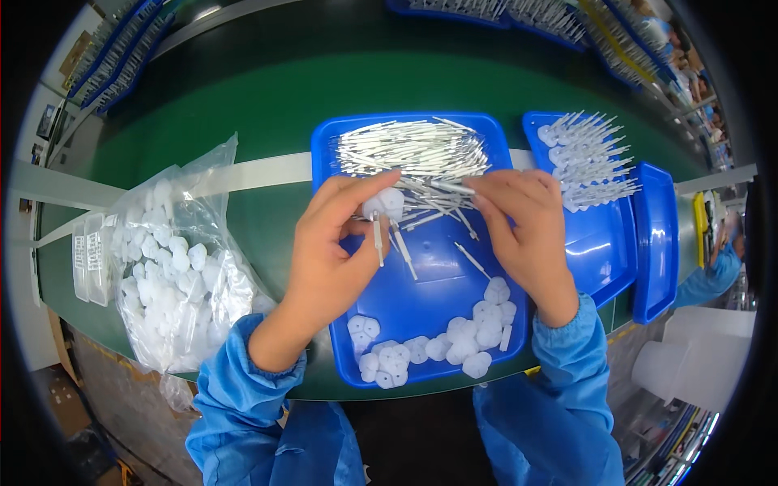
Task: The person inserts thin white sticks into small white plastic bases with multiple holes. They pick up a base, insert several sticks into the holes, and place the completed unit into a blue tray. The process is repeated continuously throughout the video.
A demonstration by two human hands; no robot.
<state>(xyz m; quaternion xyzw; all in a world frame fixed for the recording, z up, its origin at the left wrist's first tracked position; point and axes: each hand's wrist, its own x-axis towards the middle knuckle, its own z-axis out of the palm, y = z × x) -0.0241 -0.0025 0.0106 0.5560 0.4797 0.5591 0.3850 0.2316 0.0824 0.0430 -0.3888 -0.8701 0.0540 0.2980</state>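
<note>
My left hand (324, 243) pinches a white lobed plastic disc (384, 203) above the blue tray (413, 301); two thin white rods hang down from the disc. Between the fingertips of my right hand (525, 227) is a slim white rod (450, 187), pointing left toward the disc but apart from it. Under both hands, a heap of similar rods (413, 146) fills the tray's far half. One loose rod (472, 259) lies in the middle of the tray, and several white discs (462, 338) are scattered along its near side.
At left on the green bench (243, 97) stands a clear plastic bag (174, 275) of white discs. A blue tray (600, 253) at right holds rows of discs with upright rods (596, 158); a narrower-looking blue tray (656, 243) sits beside it. Another person's blue sleeve (707, 280) shows far right.
</note>
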